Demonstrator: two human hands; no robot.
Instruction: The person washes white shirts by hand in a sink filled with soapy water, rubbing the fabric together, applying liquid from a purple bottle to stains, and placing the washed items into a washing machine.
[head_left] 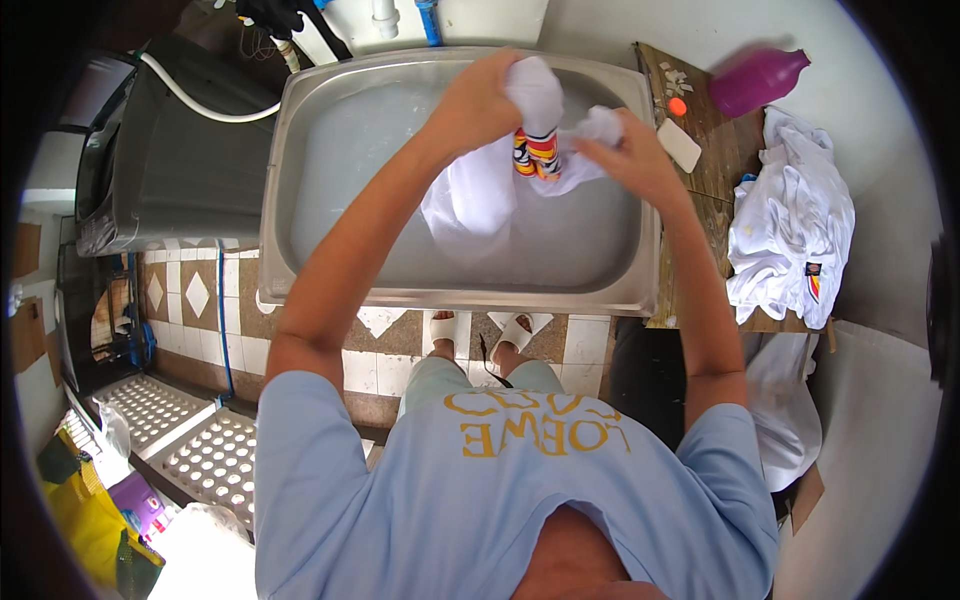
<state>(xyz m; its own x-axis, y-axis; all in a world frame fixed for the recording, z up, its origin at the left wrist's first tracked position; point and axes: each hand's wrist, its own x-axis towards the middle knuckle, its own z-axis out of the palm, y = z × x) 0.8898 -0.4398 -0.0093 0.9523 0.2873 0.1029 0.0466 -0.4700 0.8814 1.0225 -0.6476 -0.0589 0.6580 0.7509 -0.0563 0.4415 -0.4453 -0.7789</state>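
Over the steel sink point(300, 150), a white garment point(480, 195) with a striped patch is held above the cloudy water. Both the left hand point(478, 105) and right hand point(635, 160) have their grip closed tight on its bunched cloth. More white clothes point(790, 230) are piled on the wooden worktop point(715, 170) to the right.

I see a home laundry corner: a steel sink point(300, 180) beneath my fingers point(610, 150), a washing machine point(170, 160) left of them, soap point(678, 144) right.

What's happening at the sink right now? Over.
Left hand and right hand both gripping white garment over steel sink. Nothing blocking.
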